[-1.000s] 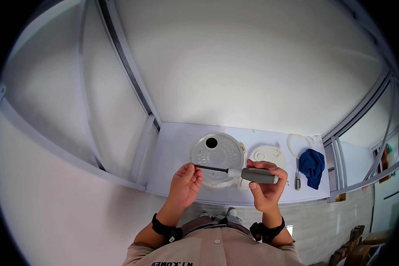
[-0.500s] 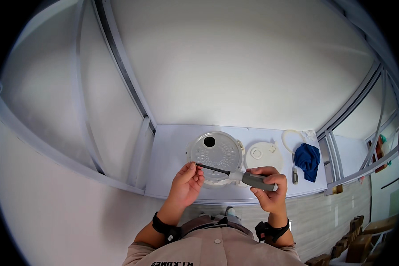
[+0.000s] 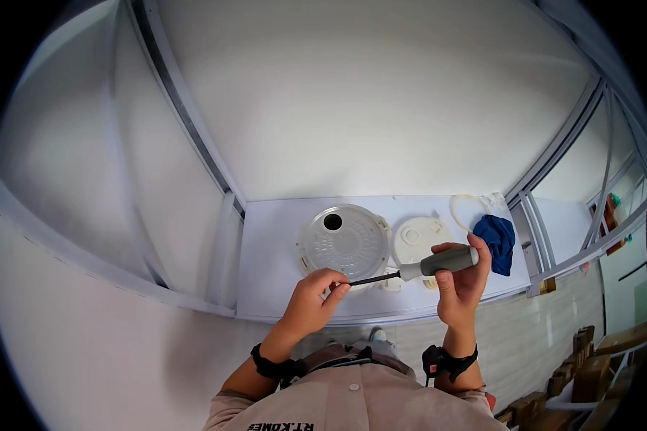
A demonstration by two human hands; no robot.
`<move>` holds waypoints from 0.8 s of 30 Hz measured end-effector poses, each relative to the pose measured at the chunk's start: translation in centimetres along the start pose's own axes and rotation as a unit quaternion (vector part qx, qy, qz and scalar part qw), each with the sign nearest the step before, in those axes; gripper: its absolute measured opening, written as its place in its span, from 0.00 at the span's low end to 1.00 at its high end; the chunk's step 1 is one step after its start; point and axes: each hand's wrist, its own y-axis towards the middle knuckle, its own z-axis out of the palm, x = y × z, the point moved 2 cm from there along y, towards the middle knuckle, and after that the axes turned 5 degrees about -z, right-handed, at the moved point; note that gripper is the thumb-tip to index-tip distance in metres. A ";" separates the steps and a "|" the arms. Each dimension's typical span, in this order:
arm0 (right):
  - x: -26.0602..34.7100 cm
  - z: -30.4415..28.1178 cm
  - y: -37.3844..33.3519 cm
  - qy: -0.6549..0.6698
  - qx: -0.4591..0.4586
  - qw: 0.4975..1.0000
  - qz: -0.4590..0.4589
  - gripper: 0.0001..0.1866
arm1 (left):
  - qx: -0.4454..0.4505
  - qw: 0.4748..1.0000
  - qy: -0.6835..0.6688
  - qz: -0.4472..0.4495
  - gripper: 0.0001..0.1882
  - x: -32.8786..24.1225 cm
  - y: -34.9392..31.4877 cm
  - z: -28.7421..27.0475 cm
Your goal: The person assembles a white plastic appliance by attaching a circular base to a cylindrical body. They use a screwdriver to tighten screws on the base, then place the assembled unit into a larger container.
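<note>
My right hand (image 3: 464, 287) is closed round the grey handle of a screwdriver (image 3: 449, 261), which I hold above the front of the table. Its dark shaft points left and slightly down. At the shaft's tip, the thumb and fingers of my left hand (image 3: 313, 302) are pinched together; whether a small part sits between them is too small to make out. Behind my left hand lies a large round silvery disc (image 3: 349, 248) with an off-centre black hole and a pale rim. A smaller round cream cover (image 3: 412, 241) with a raised ring lies to its right.
On the table's right side lie a crumpled blue cloth (image 3: 494, 243) and a cream ring-shaped strip (image 3: 454, 213). The white table (image 3: 266, 244) stands against a pale wall. Metal frame posts (image 3: 546, 248) rise at both ends. Brown boxes (image 3: 589, 377) are stacked on the lower right.
The screwdriver has turned, its handle rising up and to the right, its tip lower and farther right. Both hands moved with it, and my right hand now hides the second screwdriver beside the cloth.
</note>
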 end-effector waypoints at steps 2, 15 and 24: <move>0.1 0.3 0.0 -0.016 0.011 1.000 -0.017 0.40 | -0.031 0.989 0.110 0.097 0.06 -0.6 0.4 0.4; -0.4 3.0 1.8 -0.128 0.111 0.983 -0.070 0.38 | -0.060 0.945 0.270 0.175 0.15 0.9 0.7 1.2; 0.0 5.2 3.8 -0.158 0.172 0.969 -0.076 0.35 | -0.065 0.942 0.288 0.161 0.15 1.6 0.3 1.3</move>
